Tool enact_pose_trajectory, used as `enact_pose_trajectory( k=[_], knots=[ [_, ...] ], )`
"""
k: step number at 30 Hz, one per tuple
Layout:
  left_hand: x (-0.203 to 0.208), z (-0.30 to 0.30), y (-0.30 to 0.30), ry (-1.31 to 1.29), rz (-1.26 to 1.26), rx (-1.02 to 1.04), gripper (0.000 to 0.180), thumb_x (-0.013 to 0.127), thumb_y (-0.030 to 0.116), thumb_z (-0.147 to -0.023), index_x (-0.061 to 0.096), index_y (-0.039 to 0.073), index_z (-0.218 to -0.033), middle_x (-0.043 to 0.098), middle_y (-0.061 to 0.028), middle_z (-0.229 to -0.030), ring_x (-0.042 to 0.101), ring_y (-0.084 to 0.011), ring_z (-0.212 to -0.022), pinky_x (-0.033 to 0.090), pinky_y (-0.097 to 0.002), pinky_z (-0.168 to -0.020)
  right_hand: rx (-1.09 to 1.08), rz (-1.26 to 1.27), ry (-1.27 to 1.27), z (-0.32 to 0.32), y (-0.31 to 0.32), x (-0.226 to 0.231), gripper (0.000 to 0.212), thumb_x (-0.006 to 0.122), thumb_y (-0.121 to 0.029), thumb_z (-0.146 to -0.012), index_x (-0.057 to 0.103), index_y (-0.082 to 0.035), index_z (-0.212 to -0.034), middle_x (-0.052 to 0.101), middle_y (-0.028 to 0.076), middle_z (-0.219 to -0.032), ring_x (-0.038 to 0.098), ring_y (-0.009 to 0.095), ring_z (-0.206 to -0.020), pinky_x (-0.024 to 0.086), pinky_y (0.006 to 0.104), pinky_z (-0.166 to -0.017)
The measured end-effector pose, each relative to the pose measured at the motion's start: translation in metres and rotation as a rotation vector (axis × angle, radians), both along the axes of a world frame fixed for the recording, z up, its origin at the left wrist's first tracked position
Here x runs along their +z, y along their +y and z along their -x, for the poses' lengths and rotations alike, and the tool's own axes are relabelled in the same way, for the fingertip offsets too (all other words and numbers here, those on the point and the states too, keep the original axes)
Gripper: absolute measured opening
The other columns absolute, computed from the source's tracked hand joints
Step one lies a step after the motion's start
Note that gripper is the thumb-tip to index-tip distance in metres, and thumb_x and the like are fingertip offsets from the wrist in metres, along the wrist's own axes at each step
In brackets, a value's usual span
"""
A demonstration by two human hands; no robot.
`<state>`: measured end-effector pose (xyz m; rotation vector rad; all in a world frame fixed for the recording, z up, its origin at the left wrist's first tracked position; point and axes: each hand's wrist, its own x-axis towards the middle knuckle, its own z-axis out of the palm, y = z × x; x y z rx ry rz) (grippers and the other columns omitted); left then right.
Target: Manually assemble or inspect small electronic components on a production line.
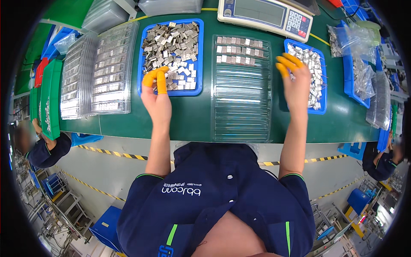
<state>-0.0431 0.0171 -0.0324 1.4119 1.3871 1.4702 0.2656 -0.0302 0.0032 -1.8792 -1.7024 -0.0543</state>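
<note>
While the left hand [156,96] reaches into the left blue tray [141,55] of flat metal pieces [171,47], orange-capped fingers [155,78] pinched together, I cannot tell whether it has one. The right hand [296,81] hovers with fingers loosely curled over the right blue tray [325,81]. A clear slotted tray [242,103] lies between them, its top rows filled.

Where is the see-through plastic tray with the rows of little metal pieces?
In the head view, the clear ribbed plastic tray lies in the middle of the green table, between the two blue bins, just below the white weighing scale.
</note>
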Motion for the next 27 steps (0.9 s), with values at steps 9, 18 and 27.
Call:
enact_pose_trajectory(
  k=[9,18,27],
  knots=[
    [0.023,0.022,0.050,0.780,0.031,0.002,0.024,0.071,0.016,-0.072,0.067,0.008,-0.094,0.062,-0.0092,-0.087,0.052,-0.0240,-0.080,0.044,-0.0332,-0.072,-0.497,0.386,0.149,-0.049,-0.043,-0.004,0.027,0.069,-0.011,-0.072,0.065,-0.002,-0.097,0.061,0.014,-0.085,0.059,0.024,-0.075,0.046,0.0298,-0.063],
    [0.016,0.012,0.072,0.898,0.036,-0.037,0.027,0.073,0.021,-0.068,0.067,0.004,-0.088,0.061,-0.0122,-0.084,0.054,-0.0269,-0.085,0.044,-0.0371,-0.075,-0.469,0.066,0.177,-0.054,-0.050,-0.013,0.021,0.069,-0.011,-0.074,0.067,-0.004,-0.093,0.065,0.012,-0.082,0.062,0.019,-0.070,0.047,0.0285,-0.063],
    [0.009,0.005,0.067,0.908,-0.148,-0.024,0.017,0.071,0.014,-0.070,0.064,0.003,-0.082,0.060,-0.0108,-0.079,0.057,-0.0253,-0.076,0.046,-0.0338,-0.068,-0.358,-0.244,0.931,-0.031,-0.047,-0.001,0.019,0.063,0.000,-0.079,0.061,0.006,-0.096,0.065,0.015,-0.086,0.063,0.015,-0.070,0.050,0.0226,-0.061]
  ],
)
